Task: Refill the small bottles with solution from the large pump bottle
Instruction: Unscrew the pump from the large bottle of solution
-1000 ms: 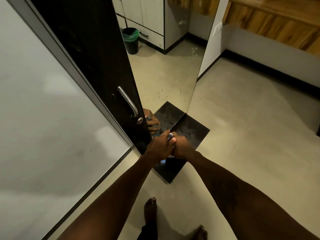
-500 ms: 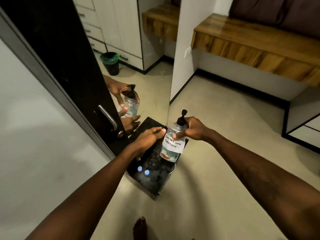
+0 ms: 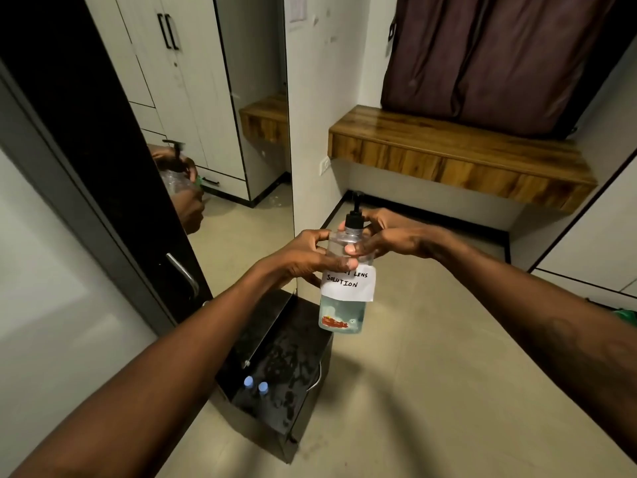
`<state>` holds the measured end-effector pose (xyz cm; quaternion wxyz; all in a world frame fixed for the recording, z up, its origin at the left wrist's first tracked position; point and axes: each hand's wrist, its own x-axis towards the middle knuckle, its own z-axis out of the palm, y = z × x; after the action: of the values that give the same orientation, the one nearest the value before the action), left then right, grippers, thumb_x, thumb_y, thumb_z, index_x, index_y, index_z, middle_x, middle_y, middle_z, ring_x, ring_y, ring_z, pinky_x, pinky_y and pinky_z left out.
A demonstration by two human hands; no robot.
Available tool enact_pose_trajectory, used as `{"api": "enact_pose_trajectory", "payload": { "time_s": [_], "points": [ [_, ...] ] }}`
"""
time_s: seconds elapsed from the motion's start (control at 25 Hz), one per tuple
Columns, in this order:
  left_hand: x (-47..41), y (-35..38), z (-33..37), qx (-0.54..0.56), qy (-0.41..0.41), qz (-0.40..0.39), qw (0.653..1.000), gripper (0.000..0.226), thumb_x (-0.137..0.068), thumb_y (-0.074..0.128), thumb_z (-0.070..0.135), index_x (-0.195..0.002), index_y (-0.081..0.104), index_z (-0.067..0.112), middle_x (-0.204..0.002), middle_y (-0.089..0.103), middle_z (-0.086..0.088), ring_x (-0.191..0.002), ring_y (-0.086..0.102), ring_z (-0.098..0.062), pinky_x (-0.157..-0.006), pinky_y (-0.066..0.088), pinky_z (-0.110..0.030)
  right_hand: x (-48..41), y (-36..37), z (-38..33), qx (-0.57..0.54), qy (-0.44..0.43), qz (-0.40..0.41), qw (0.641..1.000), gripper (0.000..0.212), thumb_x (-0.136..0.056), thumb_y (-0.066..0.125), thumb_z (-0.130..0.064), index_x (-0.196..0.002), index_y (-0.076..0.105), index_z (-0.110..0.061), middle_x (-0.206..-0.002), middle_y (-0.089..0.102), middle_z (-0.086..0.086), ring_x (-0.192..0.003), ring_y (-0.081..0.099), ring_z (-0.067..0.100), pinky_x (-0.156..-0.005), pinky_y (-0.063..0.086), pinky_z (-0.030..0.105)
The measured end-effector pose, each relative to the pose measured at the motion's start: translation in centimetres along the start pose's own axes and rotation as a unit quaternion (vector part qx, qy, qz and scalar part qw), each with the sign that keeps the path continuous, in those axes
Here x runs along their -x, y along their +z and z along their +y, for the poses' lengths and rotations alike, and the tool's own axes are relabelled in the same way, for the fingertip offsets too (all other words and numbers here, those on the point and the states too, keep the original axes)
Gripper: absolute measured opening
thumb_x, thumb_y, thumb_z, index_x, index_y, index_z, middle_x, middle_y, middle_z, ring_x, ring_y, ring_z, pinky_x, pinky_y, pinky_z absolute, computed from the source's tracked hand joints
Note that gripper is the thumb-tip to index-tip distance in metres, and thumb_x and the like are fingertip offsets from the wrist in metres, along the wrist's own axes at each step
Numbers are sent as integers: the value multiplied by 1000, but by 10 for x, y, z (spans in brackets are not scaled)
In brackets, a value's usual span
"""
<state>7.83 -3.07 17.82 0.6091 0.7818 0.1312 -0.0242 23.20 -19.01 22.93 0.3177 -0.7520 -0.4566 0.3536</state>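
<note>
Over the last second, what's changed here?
The pump bottle rose from the black stand to well above it. The left-hand grip, only touching it half a second ago, now wraps its shoulder; the right-hand grip holds on by the neck. The two small bottles stayed on the stand.

The only readable writing is hand-lettered in black capitals on a white paper label (image 3: pixel 348 286) stuck to the front of the large pump bottle (image 3: pixel 341 317). Its lower line says "SOLUTION" and its upper line ends in "LENS", with the first word hidden under the left hand (image 3: pixel 306 258) gripping the bottle. Below the label, near the bottle's base, a small red printed mark (image 3: pixel 335 321) is too blurred to read, as is a pale sheet (image 3: pixel 296 8) on the wall far above the bottle.
</note>
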Motion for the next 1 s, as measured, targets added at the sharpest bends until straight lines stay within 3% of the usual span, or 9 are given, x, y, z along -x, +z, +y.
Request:
{"api": "enact_pose_trajectory", "payload": {
  "time_s": [0.12,0.24,0.32,0.36,0.48,0.6,0.84,0.92,1.0],
  "points": [
    [2,7,10,-46,23,27,998,82,-64,95,35,-132,54,17,-111,74,0,-94,74,-16,-62,61,-37,8,1,-4,43,26,3,999,105,-80,87,-28,-161,22,-15,-126,60,-1,-102,64,12,-75,53,20],
    [5,13,6,-91,55,99,989,97,-55,98,44,-137,55,14,-123,66,5,-97,70,-13,-62,63,-33,14,9,-9,84,-21,48,995,85,-85,82,-32,-156,37,-17,-130,63,7,-108,66,16,-76,51,18],
    [9,16,0,-114,89,144,979,83,-54,97,45,-127,64,22,-115,70,11,-93,70,-7,-67,64,-32,14,15,-14,121,-87,131,980,60,-85,78,-52,-133,67,-18,-127,71,2,-105,69,12,-79,58,25],
    [11,16,-3,-136,108,153,973,75,-54,97,46,-120,68,25,-106,73,11,-90,70,-4,-72,63,-32,13,20,-15,135,-109,167,971,55,-82,75,-63,-115,77,-19,-112,78,-2,-95,72,9,-77,62,32],
    [16,16,-15,-185,119,157,963,67,-52,97,47,-111,72,27,-93,76,10,-83,71,0,-77,62,-30,8,36,-18,170,-114,227,952,69,-69,68,-80,-77,78,-13,-68,74,1,-62,70,20,-59,60,47],
    [20,11,-24,-170,109,170,964,59,-50,98,42,-101,76,22,-87,77,8,-78,72,-1,-72,63,-31,2,50,-28,180,-110,225,951,59,-68,84,-64,-69,73,-6,-62,70,9,-58,67,29,-53,56,47],
    [31,1,-32,-165,96,131,973,50,-50,100,34,-92,77,18,-84,77,6,-73,72,-3,-65,61,-23,-2,63,-42,206,-63,160,963,26,-72,93,-33,-80,79,-13,-73,75,1,-68,73,18,-65,61,47],
    [32,-5,-36,-157,85,115,977,48,-49,100,31,-87,75,15,-84,76,3,-74,73,-5,-65,61,-24,-2,62,-43,186,-78,108,974,25,-71,93,-24,-91,79,-16,-83,78,1,-78,75,18,-74,63,43],
    [34,-10,-41,-150,82,114,979,50,-49,100,30,-88,74,13,-86,76,3,-76,73,-7,-68,62,-28,-2,61,-42,105,-84,49,990,44,-75,89,-6,-116,73,-16,-103,78,3,-96,76,16,-82,63,33]
  ]
}}
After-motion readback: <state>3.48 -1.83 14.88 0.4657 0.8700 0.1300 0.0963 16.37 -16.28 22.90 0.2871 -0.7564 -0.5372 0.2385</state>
